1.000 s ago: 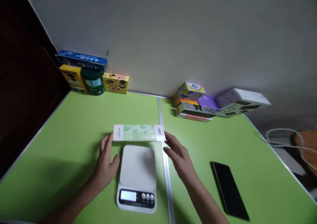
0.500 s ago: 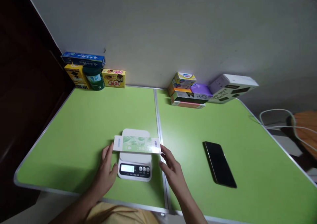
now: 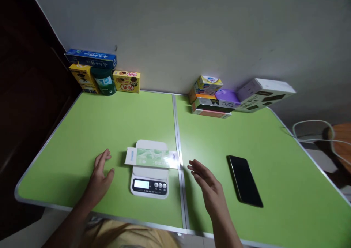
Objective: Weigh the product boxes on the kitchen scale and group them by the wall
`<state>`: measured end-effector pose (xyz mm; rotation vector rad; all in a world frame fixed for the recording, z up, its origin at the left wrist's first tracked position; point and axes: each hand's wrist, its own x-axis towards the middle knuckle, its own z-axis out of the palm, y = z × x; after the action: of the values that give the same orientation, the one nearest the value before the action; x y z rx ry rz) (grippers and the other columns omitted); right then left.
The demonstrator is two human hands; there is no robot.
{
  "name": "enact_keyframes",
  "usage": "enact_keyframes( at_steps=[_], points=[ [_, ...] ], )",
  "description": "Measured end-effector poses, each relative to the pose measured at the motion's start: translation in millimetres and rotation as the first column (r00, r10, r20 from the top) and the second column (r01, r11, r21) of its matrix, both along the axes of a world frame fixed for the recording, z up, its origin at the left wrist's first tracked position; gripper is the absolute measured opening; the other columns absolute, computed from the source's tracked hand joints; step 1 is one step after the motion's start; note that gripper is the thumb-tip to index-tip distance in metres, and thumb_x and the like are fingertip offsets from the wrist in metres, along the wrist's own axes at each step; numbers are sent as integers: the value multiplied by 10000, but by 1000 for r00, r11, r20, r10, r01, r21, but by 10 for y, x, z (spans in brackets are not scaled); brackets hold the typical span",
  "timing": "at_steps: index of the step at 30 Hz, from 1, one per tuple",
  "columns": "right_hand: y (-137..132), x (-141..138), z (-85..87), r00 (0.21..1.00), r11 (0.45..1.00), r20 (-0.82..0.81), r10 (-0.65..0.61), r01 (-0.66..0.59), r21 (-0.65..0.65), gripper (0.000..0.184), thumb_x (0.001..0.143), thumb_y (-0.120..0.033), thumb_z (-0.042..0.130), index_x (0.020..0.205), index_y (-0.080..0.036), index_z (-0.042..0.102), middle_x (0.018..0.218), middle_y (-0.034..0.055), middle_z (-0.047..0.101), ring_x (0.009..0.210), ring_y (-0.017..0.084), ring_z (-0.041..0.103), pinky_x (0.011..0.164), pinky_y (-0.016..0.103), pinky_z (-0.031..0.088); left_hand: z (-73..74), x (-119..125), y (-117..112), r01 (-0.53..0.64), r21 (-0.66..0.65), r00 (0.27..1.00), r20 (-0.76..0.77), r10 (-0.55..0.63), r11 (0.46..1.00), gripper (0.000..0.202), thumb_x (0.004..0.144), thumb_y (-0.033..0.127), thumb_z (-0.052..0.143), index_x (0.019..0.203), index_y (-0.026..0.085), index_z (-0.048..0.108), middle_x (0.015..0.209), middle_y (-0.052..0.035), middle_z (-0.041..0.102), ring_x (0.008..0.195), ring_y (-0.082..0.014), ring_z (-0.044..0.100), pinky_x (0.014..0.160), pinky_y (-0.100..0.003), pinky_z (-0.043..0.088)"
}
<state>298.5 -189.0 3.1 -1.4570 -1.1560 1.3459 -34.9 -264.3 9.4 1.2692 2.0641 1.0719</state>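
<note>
A long green-and-white box [image 3: 152, 158] lies across a white kitchen scale [image 3: 149, 172] near the front of the green table [image 3: 109, 127]. My left hand [image 3: 100, 175] hovers open to the left of the scale, holding nothing. On the scale's right my right hand [image 3: 207, 184] is open too, fingers stretched toward the box end without touching it.
A black phone [image 3: 245, 180] lies flat to the right of my right hand. Yellow, blue and green packages [image 3: 102, 76] stand at the back left against the wall. Stacked boxes [image 3: 214, 98] and a white box [image 3: 263, 93] sit at the back right. A white cable [image 3: 312, 131] hangs off the right edge.
The box went from both hands behind the scale to lying on the scale. Both hands let go and drew apart to either side.
</note>
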Motion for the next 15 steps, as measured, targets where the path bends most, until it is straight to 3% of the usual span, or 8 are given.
enact_keyframes(
  at_steps=[7,15],
  points=[
    [86,-174,68,995,997,-49,82,-81,13,366,776,-399,678,1127,-305,638,1187,69,663,1073,264,626,965,480,487,46,103,111,74,-7,997,-18,-74,997,535,794,271,494,1322,217,426,1203,-98,501,1146,-229,540,1036,-438,407],
    [99,-144,51,988,987,-3,156,-156,-32,382,797,-404,657,1160,-294,610,1202,77,640,1067,252,611,939,459,500,81,77,163,169,-53,985,-38,-171,984,645,773,306,574,1379,247,359,1129,-67,532,1064,-212,550,967,-403,453]
  ],
)
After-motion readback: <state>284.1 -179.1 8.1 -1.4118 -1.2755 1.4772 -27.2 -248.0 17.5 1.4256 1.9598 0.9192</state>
